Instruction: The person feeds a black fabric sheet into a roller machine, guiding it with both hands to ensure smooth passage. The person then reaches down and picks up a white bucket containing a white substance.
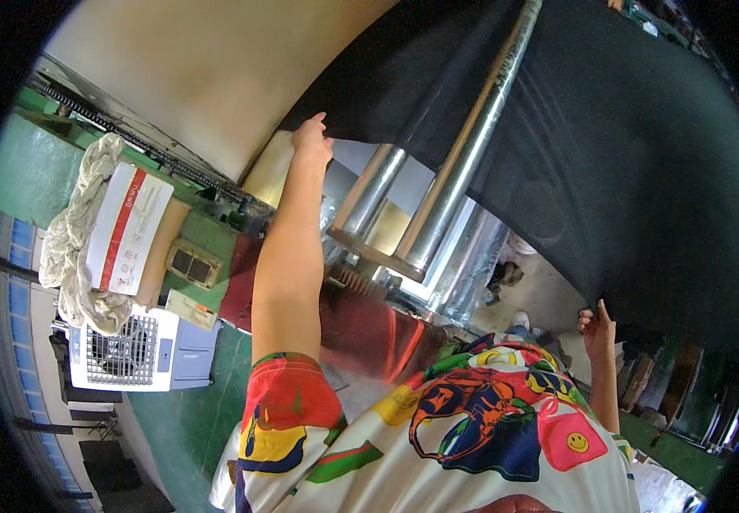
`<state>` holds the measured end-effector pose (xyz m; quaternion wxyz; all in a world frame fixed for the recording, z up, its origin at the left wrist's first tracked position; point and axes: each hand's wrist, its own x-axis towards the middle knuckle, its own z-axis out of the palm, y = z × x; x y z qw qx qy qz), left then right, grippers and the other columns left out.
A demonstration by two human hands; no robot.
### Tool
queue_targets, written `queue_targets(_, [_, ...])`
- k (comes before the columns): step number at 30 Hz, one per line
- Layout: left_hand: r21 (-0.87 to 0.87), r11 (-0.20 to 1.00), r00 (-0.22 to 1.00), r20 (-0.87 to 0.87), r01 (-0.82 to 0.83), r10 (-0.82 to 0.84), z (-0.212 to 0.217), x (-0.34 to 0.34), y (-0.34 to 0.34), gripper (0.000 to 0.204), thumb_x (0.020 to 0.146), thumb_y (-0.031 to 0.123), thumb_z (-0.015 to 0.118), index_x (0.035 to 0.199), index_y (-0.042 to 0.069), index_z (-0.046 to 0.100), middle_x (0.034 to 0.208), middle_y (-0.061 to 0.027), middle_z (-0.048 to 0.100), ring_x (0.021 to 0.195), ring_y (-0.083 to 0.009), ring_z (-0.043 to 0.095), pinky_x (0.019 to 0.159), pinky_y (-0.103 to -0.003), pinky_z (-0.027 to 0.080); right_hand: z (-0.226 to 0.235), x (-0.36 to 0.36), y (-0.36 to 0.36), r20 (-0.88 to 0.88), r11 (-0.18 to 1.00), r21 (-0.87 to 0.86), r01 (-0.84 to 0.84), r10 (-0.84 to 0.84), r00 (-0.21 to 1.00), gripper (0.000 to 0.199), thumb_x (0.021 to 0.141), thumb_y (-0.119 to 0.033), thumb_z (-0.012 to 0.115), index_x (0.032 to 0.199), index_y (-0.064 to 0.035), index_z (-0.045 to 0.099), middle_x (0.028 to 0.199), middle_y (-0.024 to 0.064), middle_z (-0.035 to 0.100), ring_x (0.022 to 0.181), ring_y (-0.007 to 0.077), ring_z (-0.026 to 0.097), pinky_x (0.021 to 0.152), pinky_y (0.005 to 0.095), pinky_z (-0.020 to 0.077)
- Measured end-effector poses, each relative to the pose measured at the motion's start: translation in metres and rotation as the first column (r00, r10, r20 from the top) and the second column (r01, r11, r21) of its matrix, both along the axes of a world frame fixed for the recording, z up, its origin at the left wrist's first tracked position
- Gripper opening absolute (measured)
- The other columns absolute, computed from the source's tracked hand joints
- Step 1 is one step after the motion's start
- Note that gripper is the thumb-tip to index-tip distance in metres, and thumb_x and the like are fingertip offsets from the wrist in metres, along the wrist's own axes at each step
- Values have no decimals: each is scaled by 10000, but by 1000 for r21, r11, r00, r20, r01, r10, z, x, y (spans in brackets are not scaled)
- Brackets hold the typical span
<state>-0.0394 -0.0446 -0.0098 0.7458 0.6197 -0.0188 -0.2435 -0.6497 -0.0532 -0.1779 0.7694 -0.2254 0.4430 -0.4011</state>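
Observation:
A wide black sheet (634, 171), cloth or rubber by its look, spreads across the top and right of the head view. My left hand (311, 139) is closed on its near left edge, beside a large cream roller (181, 51). My right hand (598, 332) pinches the near right edge, thumb up and fingers curled. Between my arms, a long shiny metal roller (472, 145) slants away from me and crosses the sheet. A shorter metal roller (369, 192) lies to its left, partly covered by the sheet.
On the green machine frame (36, 162) at left lie a bundle of whitish cloth (87, 222) and a white-and-red box (130, 227). Below them is a white fan-like unit (121, 350) with a grille. A toothed gear (356, 282) sits by the rollers' near ends. A chain runs along the frame.

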Motion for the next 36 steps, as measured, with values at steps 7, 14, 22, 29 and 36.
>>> queue_targets(7, [-8, 941, 936, 103, 338, -336, -5, -14, -9, 288, 671, -21, 474, 908, 76, 605, 1053, -99, 504, 887, -239, 481, 766, -336, 375, 13, 24, 1, -9, 991, -62, -116, 116, 993, 295, 838, -244, 467, 754, 24, 553, 608, 144, 572, 467, 193, 530, 429, 297, 433])
queue_targets(14, [7, 983, 982, 40, 182, -182, -5, -2, -12, 247, 714, 64, 520, 957, 83, 560, 1081, -83, 494, 948, -234, 463, 808, -403, 363, 31, 57, 0, -30, 978, -126, -168, 165, 986, 329, 844, -258, 455, 725, 33, 551, 574, 131, 563, 449, 187, 517, 440, 317, 428])
queue_targets(22, [28, 999, 999, 25, 36, -37, 5, -9, -3, 219, 682, 33, 515, 875, 85, 604, 931, -83, 547, 766, -217, 506, 612, -342, 431, 57, 96, 0, -206, 934, -177, -310, 272, 940, 424, 844, -308, 436, 540, -31, 538, 496, 78, 529, 396, 157, 485, 415, 273, 402])
queue_targets(29, [42, 971, 965, 108, 236, -239, 9, -31, -6, 203, 712, 62, 521, 896, 83, 602, 959, -99, 517, 720, -212, 469, 613, -323, 437, 65, 132, -10, -224, 862, -232, -451, 403, 887, 500, 852, -365, 387, 558, 11, 537, 520, 101, 531, 454, 158, 504, 460, 284, 428])
queue_targets(36, [-13, 989, 989, 14, 149, -149, 6, -30, -13, 169, 711, 47, 506, 839, 81, 612, 875, -83, 567, 761, -190, 502, 628, -321, 425, 66, 169, -14, -270, 769, -206, -605, 549, 791, 533, 863, -393, 322, 578, 1, 541, 558, 104, 547, 468, 159, 508, 495, 267, 428])
